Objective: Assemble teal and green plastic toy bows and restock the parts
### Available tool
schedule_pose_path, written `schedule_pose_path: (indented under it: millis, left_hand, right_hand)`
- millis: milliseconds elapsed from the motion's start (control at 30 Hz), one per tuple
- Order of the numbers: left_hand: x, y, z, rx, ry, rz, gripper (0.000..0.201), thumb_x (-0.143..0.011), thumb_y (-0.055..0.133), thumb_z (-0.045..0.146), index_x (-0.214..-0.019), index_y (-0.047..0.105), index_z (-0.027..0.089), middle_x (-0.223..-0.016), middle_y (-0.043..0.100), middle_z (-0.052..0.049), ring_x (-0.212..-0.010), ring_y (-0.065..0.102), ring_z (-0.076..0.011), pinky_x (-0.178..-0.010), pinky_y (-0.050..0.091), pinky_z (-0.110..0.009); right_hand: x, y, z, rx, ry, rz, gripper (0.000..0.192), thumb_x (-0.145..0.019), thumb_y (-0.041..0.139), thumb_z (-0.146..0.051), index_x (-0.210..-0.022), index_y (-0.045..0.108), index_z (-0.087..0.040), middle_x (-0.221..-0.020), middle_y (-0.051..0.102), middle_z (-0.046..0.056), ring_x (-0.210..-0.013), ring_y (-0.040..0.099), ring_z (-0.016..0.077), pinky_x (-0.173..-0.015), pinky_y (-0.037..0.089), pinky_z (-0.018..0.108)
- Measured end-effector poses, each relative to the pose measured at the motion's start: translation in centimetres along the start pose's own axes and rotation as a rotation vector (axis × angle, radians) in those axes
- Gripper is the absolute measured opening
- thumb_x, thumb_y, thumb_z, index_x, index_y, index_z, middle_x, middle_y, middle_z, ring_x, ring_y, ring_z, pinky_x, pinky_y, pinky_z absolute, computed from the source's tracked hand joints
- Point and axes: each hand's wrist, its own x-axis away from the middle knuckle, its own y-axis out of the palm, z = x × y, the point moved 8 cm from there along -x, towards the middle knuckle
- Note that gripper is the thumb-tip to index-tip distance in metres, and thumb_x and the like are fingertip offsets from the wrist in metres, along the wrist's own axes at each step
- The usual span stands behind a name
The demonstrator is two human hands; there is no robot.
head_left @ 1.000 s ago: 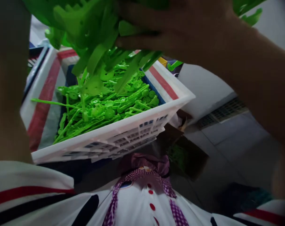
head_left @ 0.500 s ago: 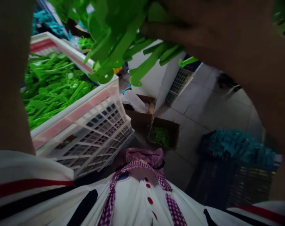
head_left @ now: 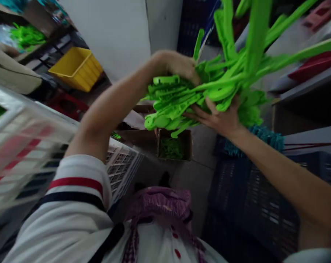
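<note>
A large bundle of bright green plastic strips (head_left: 209, 84) is held out in front of me at chest height. My left hand (head_left: 176, 64) grips its upper left side from above. My right hand (head_left: 222, 120) supports it from below, fingers spread under the strips. The long ends of the strips fan up to the upper right. Below the bundle, a small brown cardboard box (head_left: 174, 144) with green pieces stands on the floor.
A white lattice crate (head_left: 45, 153) with a striped liner is at my left. A dark blue crate (head_left: 250, 197) holding teal pieces (head_left: 266, 137) is at my right. A yellow bin (head_left: 76, 67) sits at the back left, and grey shelves with red trays at the right.
I have turned right, away from the white crate, which slid to the left edge. The green bundle moved from close overhead out to arm's length, both hands still on it.
</note>
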Motion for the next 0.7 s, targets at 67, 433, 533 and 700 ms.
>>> schedule_pose_path:
  millis: [67, 433, 533, 700]
  left_hand:
    - [-5.2, 2.8, -4.7, 0.011, 0.005, -0.065, 0.045, -0.086, 0.062, 0.020, -0.127, 0.066, 0.002, -0.099, 0.074, -0.005, -0.097, 0.068, -0.0154, -0.099, 0.049, -0.035]
    - [-28.8, 26.0, -42.4, 0.329, -0.227, -0.292, 0.040, -0.055, 0.082, 0.033, -0.092, 0.080, 0.015, -0.087, 0.077, -0.003, -0.086, 0.070, -0.0239, -0.081, 0.057, -0.028]
    - [-33.0, 31.8, -51.4, 0.365, -0.326, -0.219, 0.040, -0.060, 0.082, 0.035, -0.092, 0.079, 0.012, -0.092, 0.078, -0.007, -0.089, 0.071, -0.0263, -0.083, 0.056, -0.029]
    - [-38.6, 37.5, -60.5, 0.326, -0.457, 0.092, 0.072, -0.065, 0.085, 0.031, -0.128, 0.063, 0.006, -0.138, 0.060, -0.023, -0.128, 0.057, -0.0366, -0.108, 0.045, -0.038]
  right_hand:
    - [3.4, 6.3, 0.1, 0.146, -0.217, -0.161, 0.045, -0.100, 0.049, -0.008, -0.130, 0.062, -0.038, -0.141, 0.060, -0.002, -0.136, 0.050, 0.0150, -0.122, 0.023, 0.059]
    - [24.8, 42.8, 5.6, 0.132, -0.197, -0.488, 0.069, -0.098, 0.045, -0.011, -0.154, 0.030, -0.048, -0.155, 0.044, 0.000, -0.151, 0.021, 0.0270, -0.113, 0.034, 0.069]
    - [29.7, 53.3, 7.8, -0.052, -0.026, -0.877, 0.068, -0.099, 0.034, -0.008, -0.154, 0.029, -0.048, -0.159, 0.039, 0.002, -0.148, 0.027, 0.0284, -0.116, 0.027, 0.071]
    - [33.6, 63.4, 11.4, -0.042, 0.283, -1.170, 0.062, -0.096, 0.042, -0.010, -0.154, 0.039, -0.035, -0.167, 0.019, 0.006, -0.154, 0.008, 0.0379, -0.116, 0.001, 0.077]
